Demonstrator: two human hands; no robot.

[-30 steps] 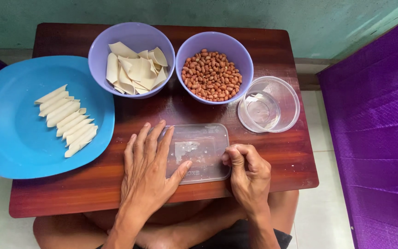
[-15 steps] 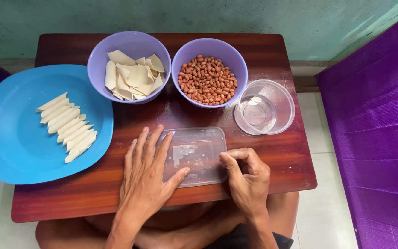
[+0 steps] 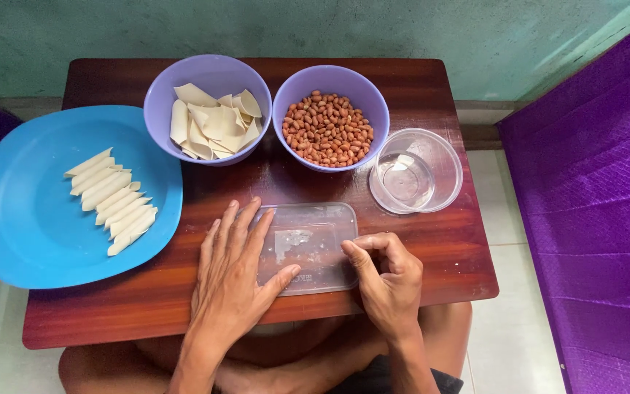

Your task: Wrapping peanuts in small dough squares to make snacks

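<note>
A clear flat plastic lid (image 3: 315, 237) lies on the dark wooden table (image 3: 432, 255) near its front edge. My left hand (image 3: 232, 277) rests flat with fingers spread, its thumb and fingertips on the lid's left side. My right hand (image 3: 386, 281) is curled at the lid's right edge, fingertips pressing on it. Behind the lid stand a purple bowl of peanuts (image 3: 329, 128) and a purple bowl of pale dough wrappers (image 3: 209, 120).
A large blue plate (image 3: 30, 219) with several rolled dough sticks (image 3: 114, 201) overhangs the table's left side. A clear round container (image 3: 415, 171) with a little water sits at the right. Purple cloth (image 3: 592, 204) hangs on the right; my crossed legs are below the table.
The view has shifted slightly. My hands stay on the lid, with the right fingers curling a bit more at its edge.
</note>
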